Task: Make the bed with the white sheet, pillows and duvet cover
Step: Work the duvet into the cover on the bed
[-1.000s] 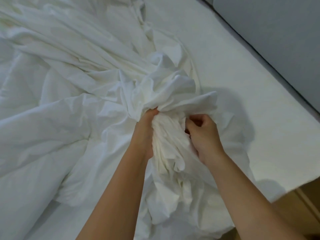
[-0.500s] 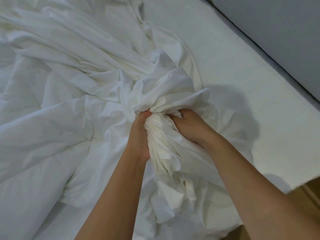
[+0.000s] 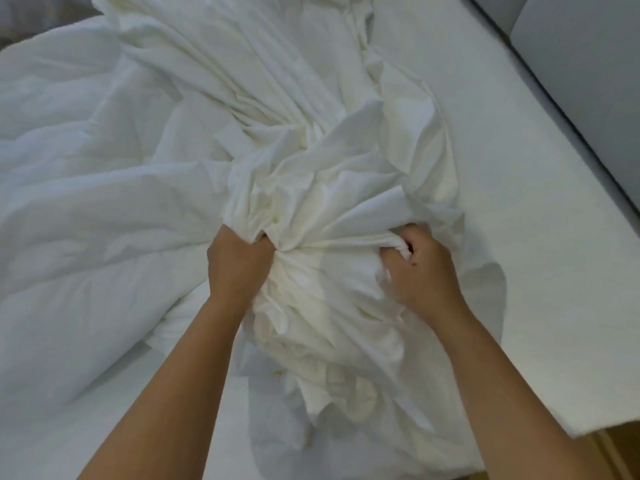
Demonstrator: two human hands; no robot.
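Gripping the bunched duvet cover (image 3: 322, 216) in left hand (image 3: 239, 265) and right hand (image 3: 422, 268) — find one hem edge, then feed it out evenly.

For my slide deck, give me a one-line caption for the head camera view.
Both hands, left hand and right hand, grip bunched white fabric on the mattress.

A bunched white cloth (image 3: 325, 209), whether sheet or duvet cover cannot be told, lies crumpled across the bed (image 3: 540, 237). The left hand (image 3: 239, 261) grips a gathered fold of it, fingers buried in the fabric. The right hand (image 3: 424, 268) clutches another fold just beside. A puffy white duvet (image 3: 86, 209) fills the left side. A grey wall (image 3: 585, 81) borders the bed.
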